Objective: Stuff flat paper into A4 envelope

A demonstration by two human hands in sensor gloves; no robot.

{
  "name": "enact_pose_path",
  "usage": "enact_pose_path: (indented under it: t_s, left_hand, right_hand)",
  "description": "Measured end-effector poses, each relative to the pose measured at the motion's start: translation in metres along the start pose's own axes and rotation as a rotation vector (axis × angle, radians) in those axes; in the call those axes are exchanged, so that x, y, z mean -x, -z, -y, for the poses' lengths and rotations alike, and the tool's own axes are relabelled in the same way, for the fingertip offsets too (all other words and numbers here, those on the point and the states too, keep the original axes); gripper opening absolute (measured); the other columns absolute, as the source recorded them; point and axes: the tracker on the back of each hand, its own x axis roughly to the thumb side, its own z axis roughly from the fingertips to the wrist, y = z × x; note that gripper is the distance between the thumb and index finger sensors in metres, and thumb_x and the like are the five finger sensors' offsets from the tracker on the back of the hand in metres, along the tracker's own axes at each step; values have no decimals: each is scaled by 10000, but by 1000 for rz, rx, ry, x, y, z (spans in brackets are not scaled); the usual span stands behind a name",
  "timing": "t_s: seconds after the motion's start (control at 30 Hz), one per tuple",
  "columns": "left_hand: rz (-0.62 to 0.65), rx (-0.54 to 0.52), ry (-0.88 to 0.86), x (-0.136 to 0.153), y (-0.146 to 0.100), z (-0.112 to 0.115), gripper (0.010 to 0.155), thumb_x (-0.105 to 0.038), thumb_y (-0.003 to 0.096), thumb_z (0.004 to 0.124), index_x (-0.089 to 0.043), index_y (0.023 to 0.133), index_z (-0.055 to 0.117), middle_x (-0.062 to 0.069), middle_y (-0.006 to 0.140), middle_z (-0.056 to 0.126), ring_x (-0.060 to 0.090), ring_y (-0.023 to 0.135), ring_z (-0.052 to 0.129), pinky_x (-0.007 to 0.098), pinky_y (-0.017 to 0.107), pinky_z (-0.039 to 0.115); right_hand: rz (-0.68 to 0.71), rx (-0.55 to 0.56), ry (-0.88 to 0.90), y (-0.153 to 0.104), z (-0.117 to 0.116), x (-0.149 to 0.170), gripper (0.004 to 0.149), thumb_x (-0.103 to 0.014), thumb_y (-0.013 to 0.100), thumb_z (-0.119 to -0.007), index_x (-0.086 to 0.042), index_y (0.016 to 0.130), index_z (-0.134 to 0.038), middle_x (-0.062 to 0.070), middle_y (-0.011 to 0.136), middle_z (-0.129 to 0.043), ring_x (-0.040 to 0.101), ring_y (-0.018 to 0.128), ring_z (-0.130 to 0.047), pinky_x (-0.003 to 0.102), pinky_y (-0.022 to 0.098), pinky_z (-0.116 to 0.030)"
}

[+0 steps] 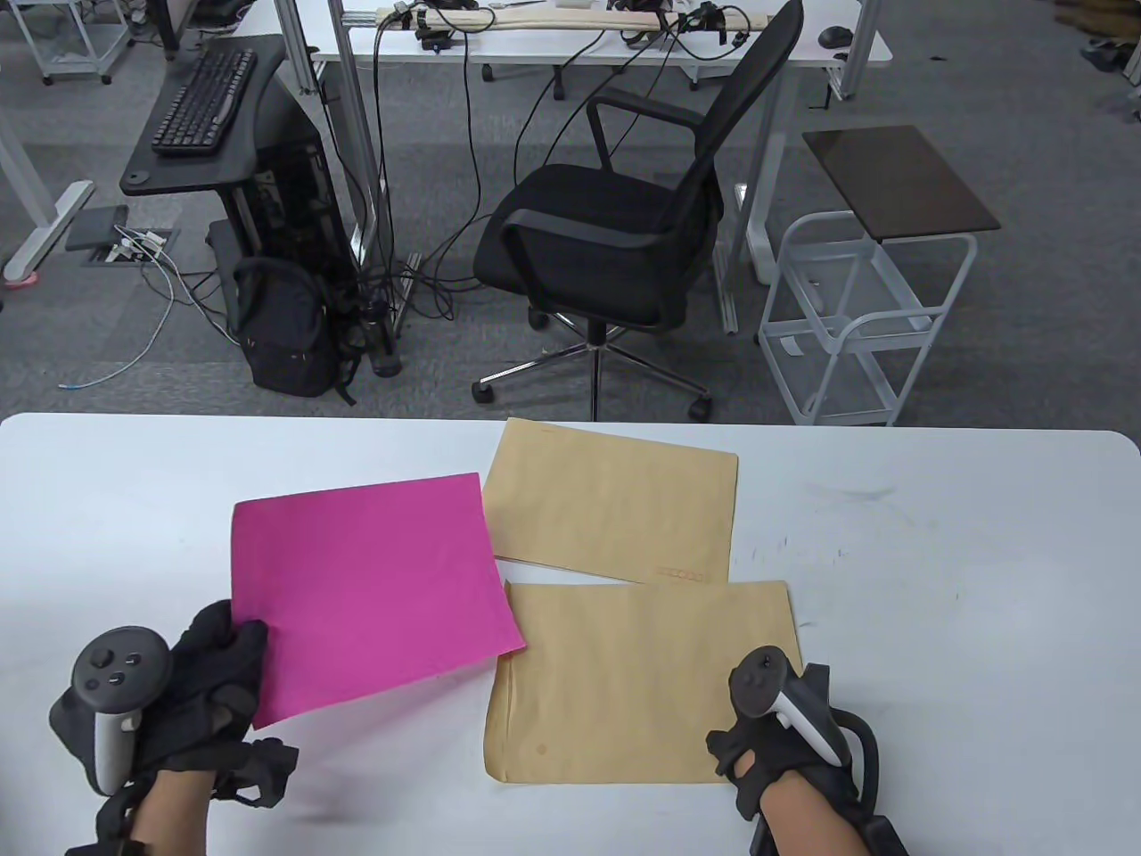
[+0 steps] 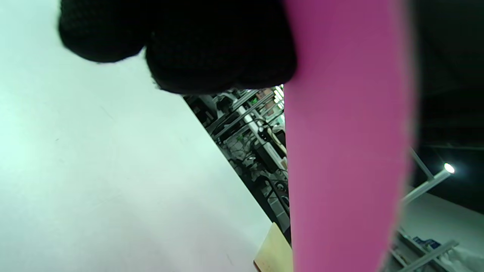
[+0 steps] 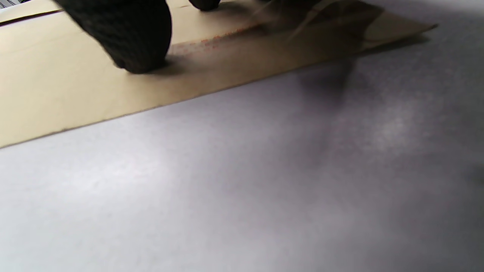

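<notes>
A pink paper sheet is held by my left hand, which grips its near left corner and keeps it lifted above the table; its right corner overlaps the near brown envelope. The sheet fills the middle of the left wrist view. My right hand presses its fingers on the near right corner of that envelope, which lies flat. A second brown envelope lies flat farther back.
The white table runs the full width, with its far edge just behind the second envelope. Beyond it stand an office chair and a white trolley.
</notes>
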Motion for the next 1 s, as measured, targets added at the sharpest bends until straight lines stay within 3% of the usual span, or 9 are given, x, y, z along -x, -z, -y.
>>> enact_pose_path:
  t_s: [0.2,0.33,1.0]
  left_hand:
    - [44,-118,152,-13,-8,4,455,-371,453,789,-197,873,810,-88,529,1009,150,327,1068,397,339,937]
    - [44,-145,149,-12,-9,1,456,-371,455,787,-196,875,806,-87,533,1006,149,333,1067,397,343,936]
    - [32,41,51,-1,1,9,460,-371,453,788,-186,873,808,-86,531,1006,152,335,1064,399,350,934]
  right_hand:
    - [1,-1,1,0,0,0,758,-548,477,-837,-356,1082,-423,44,1101,-312,422,1006,-432,612,693,-502]
    - [3,0,0,0,0,-1,758,-546,478,-836,-352,1082,-423,47,1100,-312,426,1005,-433,612,692,-503]
    - [6,0,4,1,0,-2,756,-548,479,-832,-352,1082,-421,47,1100,-308,427,1004,-428,612,693,-501]
